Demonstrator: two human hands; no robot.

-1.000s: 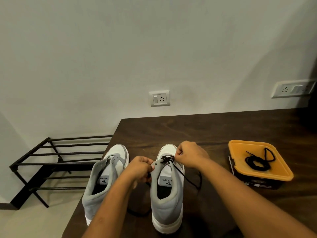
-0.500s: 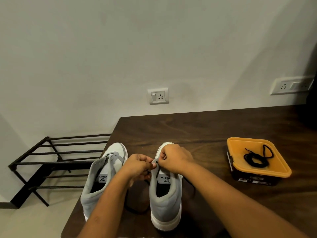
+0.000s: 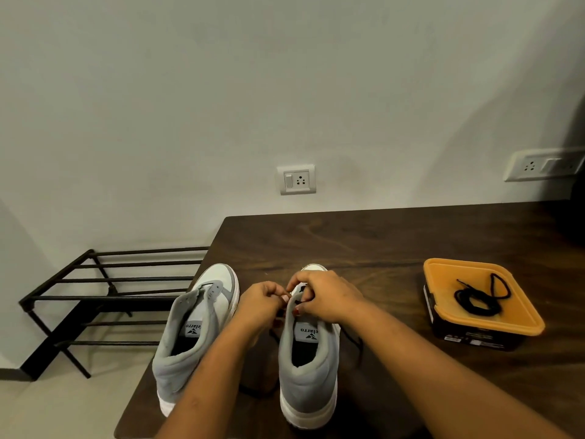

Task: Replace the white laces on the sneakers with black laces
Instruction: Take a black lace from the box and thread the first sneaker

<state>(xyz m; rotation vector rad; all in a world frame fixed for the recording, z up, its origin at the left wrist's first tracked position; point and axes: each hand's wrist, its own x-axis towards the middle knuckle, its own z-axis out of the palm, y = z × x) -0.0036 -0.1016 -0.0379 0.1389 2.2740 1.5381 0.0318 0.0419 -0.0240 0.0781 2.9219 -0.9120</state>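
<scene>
Two grey-and-white sneakers stand on the dark wooden table, heels toward me. The left sneaker (image 3: 193,331) has no lace in it. Over the tongue of the right sneaker (image 3: 308,369) both hands meet. My left hand (image 3: 262,304) pinches the sneaker's left eyelet flap. My right hand (image 3: 326,296) curls over the lacing area, hiding the black lace there. Loose black lace (image 3: 356,340) trails on the table to the right of the shoe and also between the shoes. A second coiled black lace (image 3: 478,299) lies on an orange lid.
The orange-lidded dark box (image 3: 519,324) sits on the table at the right. A black metal shoe rack (image 3: 104,296) stands on the floor left of the table (image 3: 364,242). Wall sockets (image 3: 297,179) are behind.
My right hand has moved left and down from holding the lace up at the right, and now covers the lacing area. My left hand stays at the left flap.
</scene>
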